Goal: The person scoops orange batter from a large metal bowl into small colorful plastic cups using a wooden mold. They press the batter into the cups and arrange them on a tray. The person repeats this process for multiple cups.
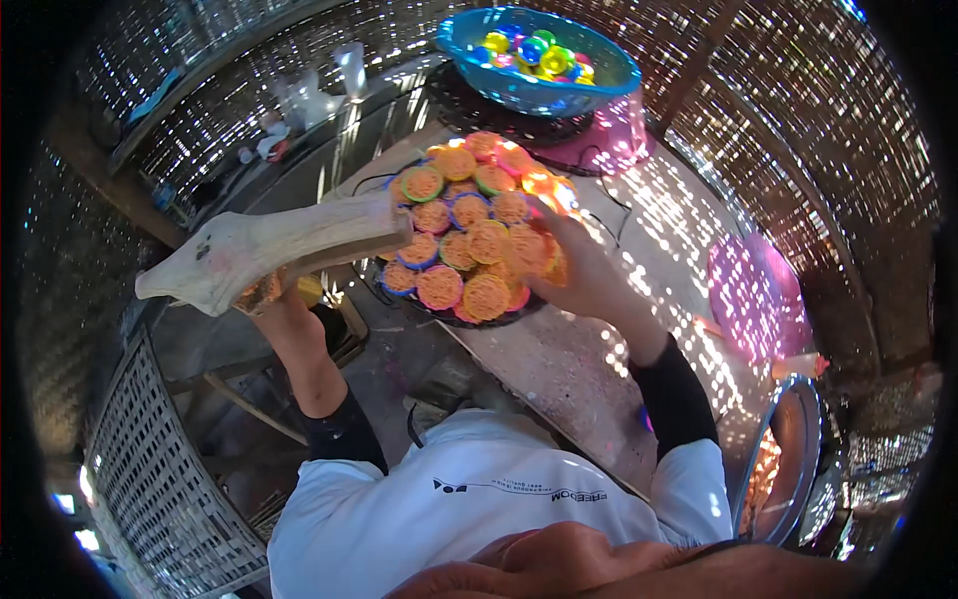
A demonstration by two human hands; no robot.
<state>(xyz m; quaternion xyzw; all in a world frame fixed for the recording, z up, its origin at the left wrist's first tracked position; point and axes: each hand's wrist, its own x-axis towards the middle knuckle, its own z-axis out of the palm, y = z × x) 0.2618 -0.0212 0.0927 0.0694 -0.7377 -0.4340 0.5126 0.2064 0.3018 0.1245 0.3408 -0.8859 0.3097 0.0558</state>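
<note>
A heap of round, orange-topped discs (485,243) lies on a dark round tray (529,314); their orange faces are rough and many rims are blue, pink or green. My right hand (579,270) is at the heap's right side, thumb and fingers closed around one larger-looking disc (527,250). At the left, a pale carved wooden piece (269,245) with a squared end reaches toward the heap. Below and behind it is my left hand (274,297), its fingers hidden by the wood. A bit of rough orange-brown material shows beside that hand.
Beyond the heap, a blue basin (609,85) of colourful round plastic pieces stands above a pink tub (614,135). Another pink tub (758,299) and a metal-rimmed basin (783,449) are at the right. A woven panel (165,479) stands at the lower left.
</note>
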